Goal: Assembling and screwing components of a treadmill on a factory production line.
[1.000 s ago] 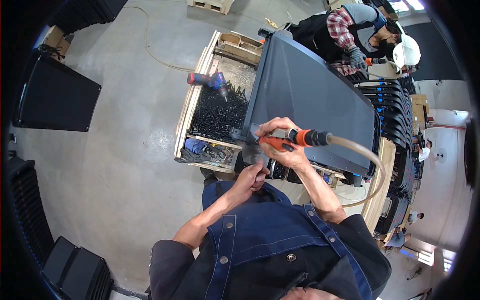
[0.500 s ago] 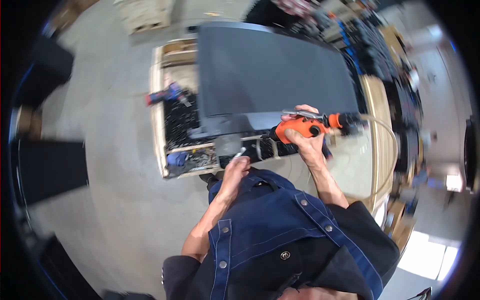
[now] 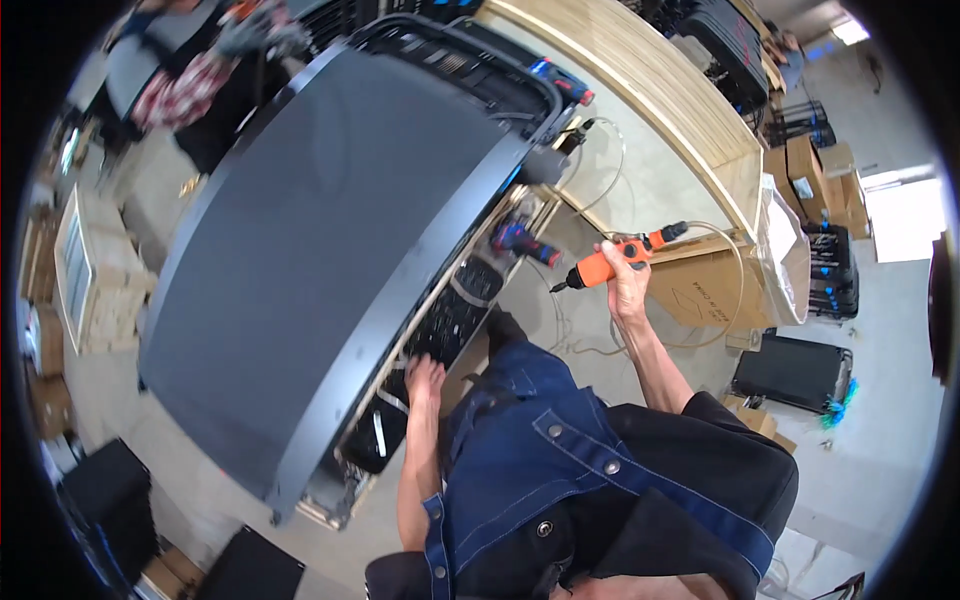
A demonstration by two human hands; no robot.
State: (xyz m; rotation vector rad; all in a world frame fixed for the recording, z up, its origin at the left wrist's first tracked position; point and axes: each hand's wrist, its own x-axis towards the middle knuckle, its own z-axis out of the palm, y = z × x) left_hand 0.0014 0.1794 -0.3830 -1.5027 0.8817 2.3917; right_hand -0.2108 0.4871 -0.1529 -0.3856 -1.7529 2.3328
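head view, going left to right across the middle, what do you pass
wooden crate → big dark grey panel → left hand → orange power tool in the right hand → cardboard box → black case

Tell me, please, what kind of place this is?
Probably a workshop or assembly hall: the right hand holds an orange power screwdriver on a hose, beside a big dark panel, wooden crates and cardboard boxes.
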